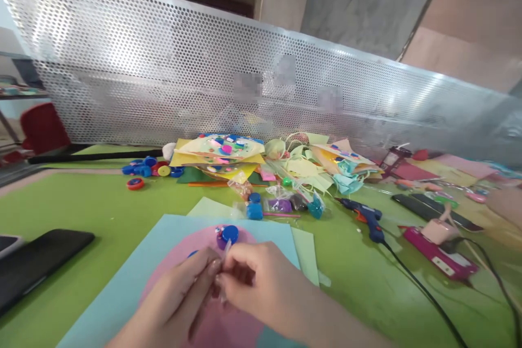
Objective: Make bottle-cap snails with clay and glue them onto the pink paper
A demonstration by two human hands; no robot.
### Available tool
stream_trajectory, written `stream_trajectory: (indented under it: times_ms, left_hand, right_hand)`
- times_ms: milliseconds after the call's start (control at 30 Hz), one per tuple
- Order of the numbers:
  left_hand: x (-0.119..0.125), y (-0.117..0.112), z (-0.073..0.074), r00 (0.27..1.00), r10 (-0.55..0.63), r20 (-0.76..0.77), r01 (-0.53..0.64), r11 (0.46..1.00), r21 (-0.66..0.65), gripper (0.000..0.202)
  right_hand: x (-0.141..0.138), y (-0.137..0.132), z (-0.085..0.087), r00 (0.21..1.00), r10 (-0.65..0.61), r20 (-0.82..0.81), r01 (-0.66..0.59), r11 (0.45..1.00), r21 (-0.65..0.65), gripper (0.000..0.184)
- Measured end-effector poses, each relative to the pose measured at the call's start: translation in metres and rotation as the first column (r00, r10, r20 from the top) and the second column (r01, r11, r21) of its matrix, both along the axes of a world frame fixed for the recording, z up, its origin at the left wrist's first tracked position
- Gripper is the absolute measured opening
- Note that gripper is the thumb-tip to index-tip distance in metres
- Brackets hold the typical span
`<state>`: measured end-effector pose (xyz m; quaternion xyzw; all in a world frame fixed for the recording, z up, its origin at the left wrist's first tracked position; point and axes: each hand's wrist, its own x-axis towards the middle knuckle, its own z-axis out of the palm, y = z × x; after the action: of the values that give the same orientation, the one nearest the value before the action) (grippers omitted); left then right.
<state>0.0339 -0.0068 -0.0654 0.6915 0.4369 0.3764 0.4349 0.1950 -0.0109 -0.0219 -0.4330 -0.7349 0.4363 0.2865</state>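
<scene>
My left hand [183,288] and my right hand [265,277] meet over a pink paper shape [179,250], fingers pinched together. Between their fingertips is a thin, see-through plastic piece [227,246], its ends showing above and below the fingers; exactly what it is I cannot make out. The pink shape lies on a light blue sheet [122,272]. Just beyond my fingers, a blue bottle cap [230,234] sits on the pink paper beside small coloured bits [219,229]. Part of another blue piece [193,254] shows behind my left hand.
At the right lie a glue gun [367,215] with its cord and a magenta power strip [440,255]. A black phone [41,261] rests at left. Paper crafts [220,152], bottle caps [149,166] and bagged clay [281,205] line the back, before a perforated metal screen [204,65].
</scene>
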Motion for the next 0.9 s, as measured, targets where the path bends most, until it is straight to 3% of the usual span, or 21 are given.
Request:
stream_trajectory:
  times_ms: [200, 333, 467, 733, 900]
  left_hand:
    - [-0.001, 0.014, -0.001, 0.992, -0.085, 0.094, 0.103, 0.974, -0.203, 0.054]
    - [0.002, 0.016, 0.013, 0.993, -0.082, 0.081, 0.096, 0.977, -0.191, 0.055]
    - [0.005, 0.015, 0.018, 0.987, -0.114, 0.114, 0.136, 0.969, -0.205, 0.056]
    - [-0.003, 0.015, -0.003, 0.979, -0.154, 0.136, 0.175, 0.971, -0.162, 0.044]
    - [-0.004, 0.012, -0.002, 0.985, -0.145, 0.09, 0.157, 0.978, -0.14, 0.044]
  right_hand:
    - [0.002, 0.002, 0.0, 1.0, -0.01, -0.016, 0.013, 0.986, 0.163, 0.01]
    - [0.005, 0.003, 0.001, 0.99, -0.032, 0.136, 0.005, 0.981, 0.193, 0.007]
    - [0.007, 0.003, 0.003, 0.984, -0.011, 0.18, -0.021, 0.985, 0.171, 0.008]
    - [0.009, 0.002, 0.004, 0.992, -0.005, 0.126, -0.01, 0.994, 0.113, 0.018]
    - [0.01, 0.002, 0.006, 0.996, 0.062, 0.066, -0.065, 0.997, 0.037, 0.015]
